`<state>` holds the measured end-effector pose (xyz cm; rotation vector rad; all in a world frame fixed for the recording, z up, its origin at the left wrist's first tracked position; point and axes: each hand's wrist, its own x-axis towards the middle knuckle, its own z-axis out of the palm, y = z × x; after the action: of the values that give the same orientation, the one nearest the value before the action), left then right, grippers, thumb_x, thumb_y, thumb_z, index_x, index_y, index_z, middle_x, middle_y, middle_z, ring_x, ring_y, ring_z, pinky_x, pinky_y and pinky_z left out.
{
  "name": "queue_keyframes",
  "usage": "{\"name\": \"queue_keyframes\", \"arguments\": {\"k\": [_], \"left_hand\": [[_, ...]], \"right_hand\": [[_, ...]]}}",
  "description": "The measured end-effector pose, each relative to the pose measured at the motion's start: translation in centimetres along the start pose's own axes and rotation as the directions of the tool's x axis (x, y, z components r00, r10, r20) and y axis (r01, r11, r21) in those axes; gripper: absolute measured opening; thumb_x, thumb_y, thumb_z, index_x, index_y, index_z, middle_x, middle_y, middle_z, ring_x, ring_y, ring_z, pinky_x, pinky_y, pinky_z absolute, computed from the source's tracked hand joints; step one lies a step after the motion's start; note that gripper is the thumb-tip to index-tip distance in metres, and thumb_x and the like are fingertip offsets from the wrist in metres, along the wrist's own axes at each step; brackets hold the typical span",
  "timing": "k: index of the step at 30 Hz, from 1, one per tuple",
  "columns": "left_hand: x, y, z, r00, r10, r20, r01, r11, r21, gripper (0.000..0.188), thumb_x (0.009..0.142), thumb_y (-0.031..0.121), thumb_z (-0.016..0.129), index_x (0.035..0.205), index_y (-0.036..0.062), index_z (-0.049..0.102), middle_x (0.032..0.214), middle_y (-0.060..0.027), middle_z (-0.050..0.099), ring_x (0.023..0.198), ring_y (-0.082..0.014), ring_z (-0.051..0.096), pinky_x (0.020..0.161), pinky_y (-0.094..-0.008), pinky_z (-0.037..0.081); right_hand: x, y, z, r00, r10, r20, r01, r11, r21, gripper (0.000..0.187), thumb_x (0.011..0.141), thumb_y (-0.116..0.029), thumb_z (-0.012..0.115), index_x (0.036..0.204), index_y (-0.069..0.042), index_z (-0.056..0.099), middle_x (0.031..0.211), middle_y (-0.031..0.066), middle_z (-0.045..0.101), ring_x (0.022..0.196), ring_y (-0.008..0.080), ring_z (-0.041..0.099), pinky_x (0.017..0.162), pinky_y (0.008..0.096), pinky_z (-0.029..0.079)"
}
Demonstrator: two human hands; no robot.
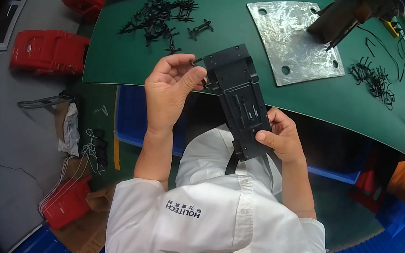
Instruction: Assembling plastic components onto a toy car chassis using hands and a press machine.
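Observation:
A long black plastic housing [239, 98] is held tilted in front of my chest, its upper end over the table's near edge. My right hand [287, 137] grips its lower right edge, thumb on the face and fingers behind. At the upper left edge, my left hand [172, 85] is closed, thumb and forefinger pinching a small dark part [205, 81] against the side of the housing. The fingers partly hide that part, so its exact shape does not show. Beyond my left hand, a pile of black plastic brackets [158, 15] lies on the table, with one loose bracket [200, 29] beside it.
The green table [114, 62] carries a thick metal plate [283, 45] with a dark press-like tool [344, 22] standing on it. To its right lies a heap of small black hooked pieces [374, 82]. Red stools [50, 51] stand left; blue bins [130, 117] sit beneath the table.

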<state>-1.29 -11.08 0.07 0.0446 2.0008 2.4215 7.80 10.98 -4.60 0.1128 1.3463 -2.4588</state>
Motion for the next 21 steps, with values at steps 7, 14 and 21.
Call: {"name": "queue_keyframes", "arguments": {"k": [7, 14, 21], "left_hand": [[0.3, 0.1, 1.0, 0.994, 0.099, -0.042, -0.095, 0.991, 0.095, 0.028, 0.074, 0.003, 0.071, 0.097, -0.0023, 0.058, 0.080, -0.0045, 0.059, 0.070, -0.0085, 0.057, 0.061, -0.0196, 0.049], [0.3, -0.4, 1.4, 0.995, 0.094, 0.016, -0.096, 0.982, 0.162, 0.030, 0.075, 0.002, 0.070, 0.103, -0.0023, 0.060, 0.083, -0.0032, 0.059, 0.075, -0.0086, 0.056, 0.069, -0.0195, 0.047], [0.4, -0.4, 1.4, 0.974, 0.158, 0.163, -0.201, 0.932, 0.302, 0.034, 0.074, -0.002, 0.067, 0.107, 0.0014, 0.061, 0.086, -0.0049, 0.059, 0.079, -0.0108, 0.058, 0.072, -0.0214, 0.047]], "right_hand": [[0.0, 0.2, 0.0, 1.000, -0.029, 0.010, 0.030, 0.999, -0.036, 0.021, 0.074, -0.005, 0.071, 0.083, -0.005, 0.052, 0.081, 0.0006, 0.059, 0.074, 0.0056, 0.056, 0.069, 0.0208, 0.047], [-0.1, 0.4, -0.1, 1.000, -0.020, 0.013, 0.021, 1.000, -0.015, 0.020, 0.075, -0.005, 0.071, 0.084, -0.005, 0.053, 0.083, 0.0014, 0.060, 0.075, 0.0058, 0.056, 0.071, 0.0215, 0.047], [-0.3, 0.5, -0.2, 1.000, -0.009, -0.012, 0.009, 1.000, 0.004, 0.020, 0.075, -0.005, 0.071, 0.083, -0.004, 0.053, 0.084, 0.0019, 0.060, 0.076, 0.0064, 0.057, 0.071, 0.0219, 0.047]]}}
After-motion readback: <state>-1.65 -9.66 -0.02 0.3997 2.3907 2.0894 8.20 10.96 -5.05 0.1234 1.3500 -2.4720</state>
